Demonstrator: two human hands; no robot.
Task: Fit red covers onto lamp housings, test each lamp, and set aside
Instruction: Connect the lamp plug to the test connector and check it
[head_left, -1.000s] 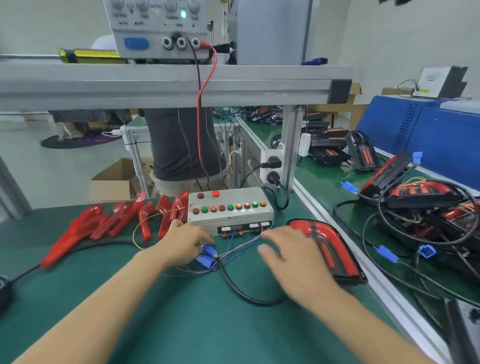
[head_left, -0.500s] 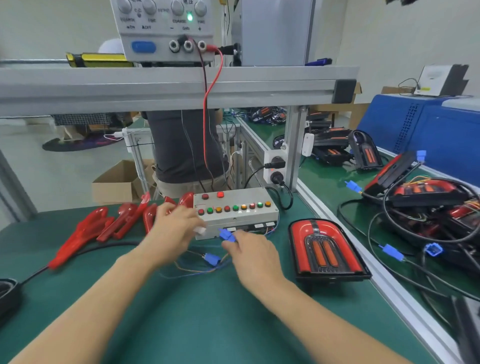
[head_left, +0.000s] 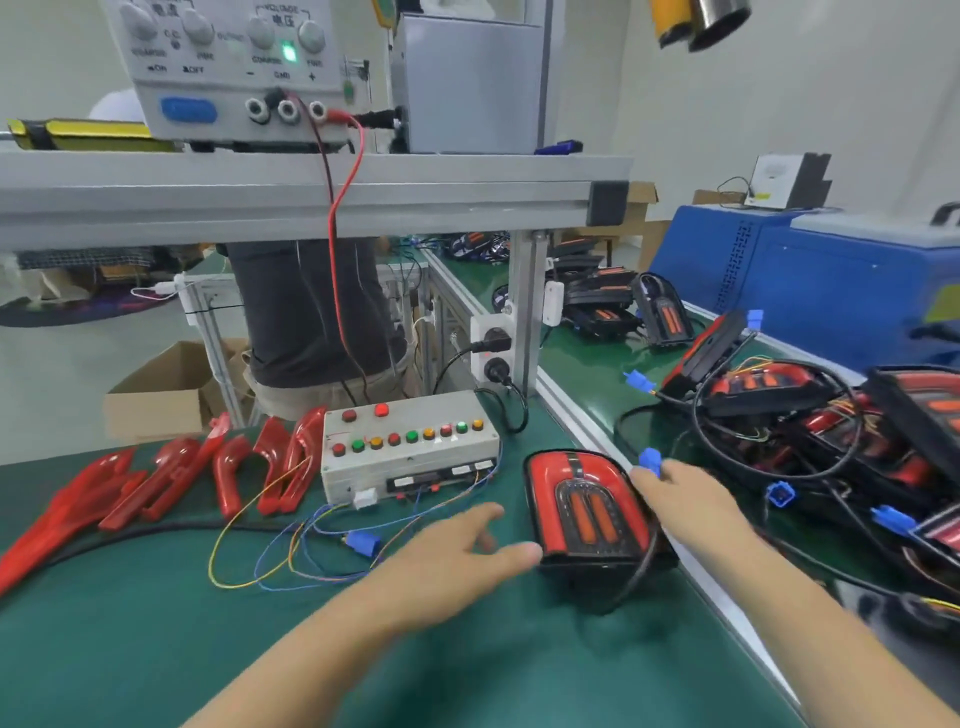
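Note:
A lamp with its red cover fitted lies face up on the green mat, right of centre. My right hand is at the lamp's right edge and pinches a blue connector at its fingertips. My left hand reaches toward the lamp's left side with fingers straight, its tips just short of the housing. The grey test box with coloured buttons stands behind. Its thin leads end in a blue plug lying free on the mat. Several loose red covers lie at the left.
A pile of lamps and black cables fills the conveyor at the right, past the aluminium rail. A power supply sits on the overhead shelf, its red lead hanging down. A person stands behind the bench. A black cable crosses the mat.
My right hand pulled the blue connector away from the test box and carried it right, past the lamp. My left hand let go of the test lead plug and moved toward the lamp.

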